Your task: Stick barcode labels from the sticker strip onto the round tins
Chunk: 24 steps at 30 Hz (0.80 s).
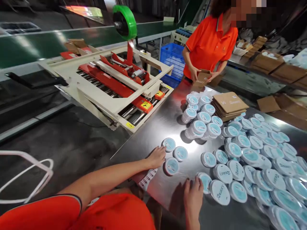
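Round, flat tubs with pale blue and white lids lie on a steel table. My left hand (pixel 157 157) rests at the table's left edge, fingers stretched out toward a tub (pixel 168 144), the tips at its rim. Beside that tub lie a second tub (pixel 180 154) and a third tub (pixel 171 166). Just below my left hand, a strip of printed barcode stickers (pixel 148 179) hangs over the edge. My right hand (pixel 193 195) is open, its fingers apart, with the fingertips at the near side of another tub (pixel 204 182). Neither hand grips anything that I can see.
Many loose tubs (pixel 261 155) cover the table's right side. Stacked tubs (pixel 196 129) stand farther back, by flat cardboard boxes (pixel 229 103). Across the table a co-worker (pixel 211 44) holds a small carton (pixel 202 77). A taping machine (pixel 115 86) stands at left.
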### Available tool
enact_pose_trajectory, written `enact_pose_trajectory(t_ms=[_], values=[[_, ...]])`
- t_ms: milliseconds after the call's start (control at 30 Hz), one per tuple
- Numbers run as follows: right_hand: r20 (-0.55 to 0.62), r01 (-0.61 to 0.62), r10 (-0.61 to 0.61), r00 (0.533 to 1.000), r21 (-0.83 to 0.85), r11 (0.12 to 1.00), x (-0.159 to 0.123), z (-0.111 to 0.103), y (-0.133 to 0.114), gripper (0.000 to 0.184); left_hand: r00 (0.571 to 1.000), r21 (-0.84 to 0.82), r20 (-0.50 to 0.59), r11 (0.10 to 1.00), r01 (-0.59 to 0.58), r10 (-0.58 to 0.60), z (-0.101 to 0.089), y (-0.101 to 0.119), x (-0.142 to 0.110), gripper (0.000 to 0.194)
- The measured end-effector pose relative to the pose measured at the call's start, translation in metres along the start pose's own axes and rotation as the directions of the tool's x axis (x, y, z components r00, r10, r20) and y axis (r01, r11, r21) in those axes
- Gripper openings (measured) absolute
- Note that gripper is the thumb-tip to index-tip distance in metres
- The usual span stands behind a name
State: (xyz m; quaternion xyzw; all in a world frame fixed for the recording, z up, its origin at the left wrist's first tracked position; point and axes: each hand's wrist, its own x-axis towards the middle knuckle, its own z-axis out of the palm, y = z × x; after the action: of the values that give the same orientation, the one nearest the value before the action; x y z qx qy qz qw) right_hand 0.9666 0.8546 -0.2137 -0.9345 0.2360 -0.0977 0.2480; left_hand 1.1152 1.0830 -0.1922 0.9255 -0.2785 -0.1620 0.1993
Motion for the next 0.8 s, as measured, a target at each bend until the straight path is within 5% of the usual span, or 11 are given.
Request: enact_pose_trajectory(t_ms=[167, 400, 633, 800], values=[[-0.020, -0.056, 0.053, 0.998, -0.230, 0.971, -0.005, -0.010, 0.015, 0.063, 1.000, 0.013, -0.019, 1.000, -0.007, 0.007, 0.007, 0.011, -0.007, 0.022], [0.069, 0.036, -0.028, 0.997, -0.126, 0.991, -0.001, 0.001, -0.023, 0.053, 0.968, 0.015, -0.014, 0.968, -0.250, 0.250, 0.015, 0.053, -0.029, 0.023], [0.199, 0.138, -0.128, 0.972, -0.034, 0.990, 0.055, -0.033, 0.019, 0.051, 0.911, -0.055, 0.088, 0.915, -0.399, 0.402, 0.030, 0.077, -0.052, 0.032], [0.250, 0.050, -0.040, 0.968, -0.036, 0.998, 0.039, -0.032, 0.016, 0.048, 0.865, -0.082, 0.164, 0.881, -0.467, 0.474, 0.046, 0.090, -0.058, 0.037]])
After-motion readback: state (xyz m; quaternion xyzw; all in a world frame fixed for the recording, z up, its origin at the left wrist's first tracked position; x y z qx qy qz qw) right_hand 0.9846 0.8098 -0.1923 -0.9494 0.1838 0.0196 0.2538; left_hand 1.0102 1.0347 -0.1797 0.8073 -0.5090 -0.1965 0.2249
